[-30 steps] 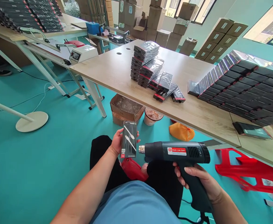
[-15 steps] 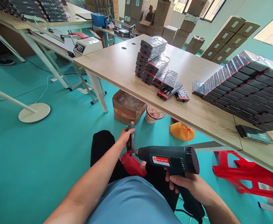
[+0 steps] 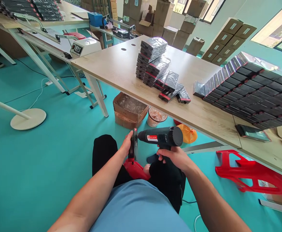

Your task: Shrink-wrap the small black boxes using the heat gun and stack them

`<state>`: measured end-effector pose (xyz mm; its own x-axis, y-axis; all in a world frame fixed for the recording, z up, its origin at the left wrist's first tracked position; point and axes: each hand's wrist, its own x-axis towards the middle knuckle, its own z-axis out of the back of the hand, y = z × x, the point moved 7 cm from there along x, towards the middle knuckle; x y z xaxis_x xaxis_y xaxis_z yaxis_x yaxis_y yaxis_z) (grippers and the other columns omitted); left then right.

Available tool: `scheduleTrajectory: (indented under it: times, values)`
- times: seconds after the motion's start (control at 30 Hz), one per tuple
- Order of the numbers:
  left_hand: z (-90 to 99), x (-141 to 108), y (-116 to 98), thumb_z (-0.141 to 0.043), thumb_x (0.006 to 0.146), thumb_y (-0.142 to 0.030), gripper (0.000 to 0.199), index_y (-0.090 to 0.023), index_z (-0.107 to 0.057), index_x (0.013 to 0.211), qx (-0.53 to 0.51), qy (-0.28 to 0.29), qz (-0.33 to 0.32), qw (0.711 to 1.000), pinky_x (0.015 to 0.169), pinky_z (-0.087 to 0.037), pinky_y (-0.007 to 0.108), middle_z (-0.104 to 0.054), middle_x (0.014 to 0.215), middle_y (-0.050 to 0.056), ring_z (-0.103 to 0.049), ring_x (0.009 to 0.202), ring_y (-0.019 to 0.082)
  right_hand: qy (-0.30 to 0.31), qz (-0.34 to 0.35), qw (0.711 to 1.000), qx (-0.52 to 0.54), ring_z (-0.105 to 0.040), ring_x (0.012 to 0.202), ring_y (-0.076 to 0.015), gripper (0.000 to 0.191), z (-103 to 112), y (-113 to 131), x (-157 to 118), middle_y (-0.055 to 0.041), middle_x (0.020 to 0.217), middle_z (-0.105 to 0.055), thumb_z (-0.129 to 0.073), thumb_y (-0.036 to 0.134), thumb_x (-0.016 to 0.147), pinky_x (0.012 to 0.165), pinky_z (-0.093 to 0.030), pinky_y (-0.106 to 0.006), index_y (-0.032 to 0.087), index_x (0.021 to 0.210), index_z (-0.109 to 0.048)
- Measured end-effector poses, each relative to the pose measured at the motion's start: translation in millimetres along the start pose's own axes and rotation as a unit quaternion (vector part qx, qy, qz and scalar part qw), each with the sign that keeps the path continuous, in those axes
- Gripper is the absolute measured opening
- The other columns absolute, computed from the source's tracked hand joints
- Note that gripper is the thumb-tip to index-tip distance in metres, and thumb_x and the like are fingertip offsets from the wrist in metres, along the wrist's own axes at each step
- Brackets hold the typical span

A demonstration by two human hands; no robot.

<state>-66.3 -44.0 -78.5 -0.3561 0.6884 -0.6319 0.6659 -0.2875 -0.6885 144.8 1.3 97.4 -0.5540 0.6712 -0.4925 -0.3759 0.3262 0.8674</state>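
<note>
A slim black box with red ends (image 3: 132, 148) stands on edge above my lap, and my left hand (image 3: 127, 141) is closed on its left side. My right hand (image 3: 171, 155) is wrapped round the handle of a dark heat gun (image 3: 159, 135). The gun lies level, its nozzle close to the upper right side of the box; whether they touch I cannot tell. Ahead, film-wrapped black boxes (image 3: 155, 66) are piled on the wooden table (image 3: 112, 66), a few lying loose near its edge. A large stack of black boxes (image 3: 249, 90) fills the table's right side.
Under the table edge are an open carton (image 3: 128, 111), a waste basket (image 3: 156, 116) and an orange bag (image 3: 188, 133). A red plastic stool (image 3: 249, 177) lies at the right. A white sealing machine (image 3: 85, 46) stands at the left, near a round lamp-like base (image 3: 28, 119).
The heat gun in my right hand has moved up and leftward, its nozzle going from the box's lower end to its upper part. The view has shifted slightly.
</note>
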Motion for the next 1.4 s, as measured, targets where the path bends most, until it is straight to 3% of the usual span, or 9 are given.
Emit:
scheduleTrajectory:
  times: [0.2,0.33,0.4,0.53,0.67,0.8,1.0,1.2,1.4]
  values:
    - [11.1,-2.2,17.8,-0.058,0.085,-0.079,0.062,-0.019,-0.072,0.086,-0.007,0.006,0.056,0.998,0.046,-0.043,0.03,-0.061,0.056,0.004,-0.057,0.048,0.019,0.011,0.021,1.0,0.004,-0.064,0.065,-0.0192,0.022,-2.1,7.1,16.8,-0.0039,0.075,-0.07,-0.079,0.032,0.074,0.055,-0.049,-0.031,0.016,0.086,-0.069]
    - [27.6,-5.3,19.1,-0.061,0.088,-0.069,0.053,-0.016,-0.069,0.086,-0.061,-0.036,0.08,0.994,0.043,-0.044,0.027,-0.063,0.06,0.005,-0.059,0.047,0.018,0.106,-0.03,0.994,0.005,-0.065,0.066,-0.0198,0.025,-1.3,-15.1,-15.9,-0.0059,0.079,-0.073,-0.08,0.035,0.076,0.056,-0.05,-0.031,0.015,0.089,-0.074]
    - [30.2,-8.0,15.8,-0.062,0.09,-0.06,0.047,-0.014,-0.07,0.097,-0.14,-0.006,0.087,0.986,0.05,-0.053,0.031,-0.07,0.071,0.008,-0.067,0.058,0.022,0.118,-0.06,0.991,0.031,-0.067,0.067,-0.02,0.03,3.4,-30.8,-36.5,-0.0062,0.084,-0.074,-0.082,0.036,0.075,0.056,-0.05,-0.03,0.015,0.095,-0.075]
    - [21.7,-18.1,-3.4,-0.054,0.089,-0.062,0.062,-0.011,-0.067,0.121,-0.278,0.123,0.043,0.952,0.073,-0.061,0.043,-0.075,0.098,0.018,-0.074,0.086,0.03,0.053,-0.092,0.984,0.146,-0.067,0.066,-0.0181,0.037,14.0,-58.8,-62.0,-0.0064,0.084,-0.074,-0.084,0.039,0.075,0.055,-0.05,-0.027,0.014,0.102,-0.075]
    - [7.0,-25.8,-10.8,-0.053,0.087,-0.064,0.07,-0.011,-0.065,0.13,-0.253,0.171,0.038,0.951,0.081,-0.06,0.046,-0.075,0.105,0.018,-0.073,0.094,0.032,-0.03,-0.1,0.962,0.253,-0.065,0.066,-0.016,0.036,21.8,-76.7,-63.2,-0.0065,0.083,-0.074,-0.085,0.037,0.075,0.054,-0.051,-0.024,0.014,0.101,-0.077]
    - [-9.6,-29.0,-11.8,-0.053,0.087,-0.062,0.069,-0.011,-0.065,0.13,-0.216,0.202,0.051,0.954,0.079,-0.06,0.044,-0.076,0.1,0.016,-0.074,0.089,0.032,-0.052,-0.104,0.935,0.336,-0.064,0.066,-0.0143,0.032,27.7,-85.4,-52.2,-0.0063,0.083,-0.073,-0.085,0.034,0.074,0.054,-0.052,-0.022,0.014,0.098,-0.078]
    - [-12.5,-31.1,-3.5,-0.052,0.086,-0.06,0.061,-0.012,-0.069,0.12,-0.193,0.206,0.087,0.955,0.074,-0.06,0.044,-0.076,0.093,0.015,-0.074,0.085,0.032,-0.032,-0.092,0.925,0.368,-0.065,0.069,-0.0142,0.023,21.2,-78.1,-33.9,-0.0058,0.085,-0.072,-0.081,0.03,0.079,0.056,-0.054,-0.022,0.015,0.096,-0.077]
    - [-3.4,-28.6,4.3,-0.054,0.087,-0.058,0.051,-0.012,-0.073,0.1,-0.172,0.157,0.123,0.965,0.073,-0.06,0.046,-0.075,0.079,0.014,-0.074,0.083,0.034,0.028,-0.038,0.944,0.327,-0.066,0.064,-0.0154,0.03,0.9,-57.5,-24.5,-0.0077,0.083,-0.073,-0.083,0.032,0.077,0.051,-0.051,-0.023,0.011,0.098,-0.078]
    - [-10.8,-29.2,7.9,-0.056,0.09,-0.053,0.048,-0.011,-0.073,0.106,-0.193,0.187,0.128,0.955,0.076,-0.06,0.042,-0.076,0.087,0.014,-0.074,0.083,0.03,-0.052,-0.015,0.951,0.304,-0.063,0.059,-0.0142,0.031,10.0,-44.7,-17.3,-0.0058,0.078,-0.074,-0.084,0.035,0.074,0.052,-0.052,-0.025,0.013,0.095,-0.076]
